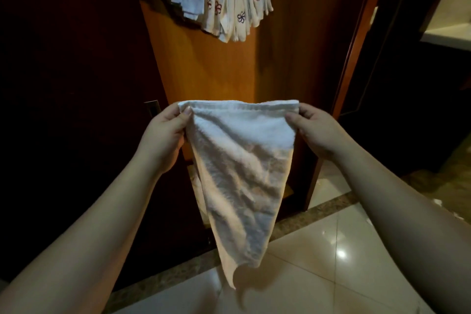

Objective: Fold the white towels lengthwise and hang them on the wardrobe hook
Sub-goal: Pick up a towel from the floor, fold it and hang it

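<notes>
Pinching the white towel by its top corners, left hand and right hand stretch the hem taut.

Bare forearms, sleeveless to the frame edge

A hotel-like bedroom entry: beyond the hands stands a wooden wardrobe door, embroidered white towels hang above them, and glossy floor tiles lie below.

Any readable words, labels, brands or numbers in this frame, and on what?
None readable.
Hanging towels: small embroidered flower-like motifs in red and dark blue, no letters.
Held towel, between left hand and right hand: plain, no visible label.
</notes>
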`<state>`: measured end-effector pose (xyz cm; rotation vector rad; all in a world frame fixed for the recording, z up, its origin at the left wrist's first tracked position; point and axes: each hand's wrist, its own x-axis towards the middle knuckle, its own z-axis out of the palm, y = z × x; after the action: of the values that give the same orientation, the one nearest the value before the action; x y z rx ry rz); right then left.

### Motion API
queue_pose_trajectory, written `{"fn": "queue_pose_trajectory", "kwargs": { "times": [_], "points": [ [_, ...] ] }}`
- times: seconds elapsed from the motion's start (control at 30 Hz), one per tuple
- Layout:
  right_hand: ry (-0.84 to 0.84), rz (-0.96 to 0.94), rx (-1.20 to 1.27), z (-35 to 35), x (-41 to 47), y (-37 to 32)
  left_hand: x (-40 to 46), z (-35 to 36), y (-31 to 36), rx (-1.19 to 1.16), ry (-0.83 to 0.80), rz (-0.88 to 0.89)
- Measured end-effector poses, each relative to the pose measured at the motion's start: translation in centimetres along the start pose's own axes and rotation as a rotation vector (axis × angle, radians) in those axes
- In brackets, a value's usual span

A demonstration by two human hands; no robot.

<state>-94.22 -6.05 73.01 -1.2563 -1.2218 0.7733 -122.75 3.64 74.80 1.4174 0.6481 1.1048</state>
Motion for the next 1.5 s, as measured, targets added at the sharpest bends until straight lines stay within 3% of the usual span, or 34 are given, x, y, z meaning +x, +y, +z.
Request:
{"fn": "queue_pose_trajectory", "kwargs": {
  "times": [0.07,0.2,0.33,0.43,0.57,0.7,0.83,1.03,1.13,1.27,1.37,1.5],
  "points": [
    [0.044,-0.005,-0.127,-0.3,0.1,-0.5,0.5,0.5,0.3,0.042,-0.001,0.023],
    [0.234,-0.236,-0.176,-0.4,0.5,-3.6,2.1,0.5,2.9,-0.024,-0.042,0.181],
    [0.397,-0.322,-0.413,1.4,0.3,-1.4,3.3,1.1,1.5,0.022,0.014,0.083],
    [0.444,-0.313,-0.411,1.1,0.0,-0.4,3.5,1.4,0.3,0.033,0.024,0.029],
    [0.379,-0.19,-0.296,0.0,0.2,-1.1,3.5,1.8,0.2,0.008,-0.002,0.032],
    [0.027,0.008,0.13,-2.2,0.9,0.2,3.5,2.2,-0.5,-0.031,-0.026,0.022],
    [-0.142,0.221,0.251,-3.2,1.3,3.3,3.6,2.5,-2.2,-0.051,-0.029,-0.054],
    [0.052,0.348,0.436,-0.7,-0.5,7.5,2.0,3.1,-5.9,0.08,0.073,-0.191],
    [0.2,0.353,0.234,2.0,-2.7,7.9,-0.6,4.2,-7.7,0.256,0.25,-0.24],
    [0.402,0.432,0.136,7.0,-6.2,8.0,-5.8,6.7,-9.0,0.286,0.394,-0.173],
    [0.413,0.491,0.193,10.1,-8.3,7.6,-7.9,7.8,-9.2,0.234,0.382,-0.164],
    [0.29,0.377,0.083,11.1,-9.3,6.6,-9.6,8.6,-8.7,0.103,0.29,-0.168]
  ]
}}
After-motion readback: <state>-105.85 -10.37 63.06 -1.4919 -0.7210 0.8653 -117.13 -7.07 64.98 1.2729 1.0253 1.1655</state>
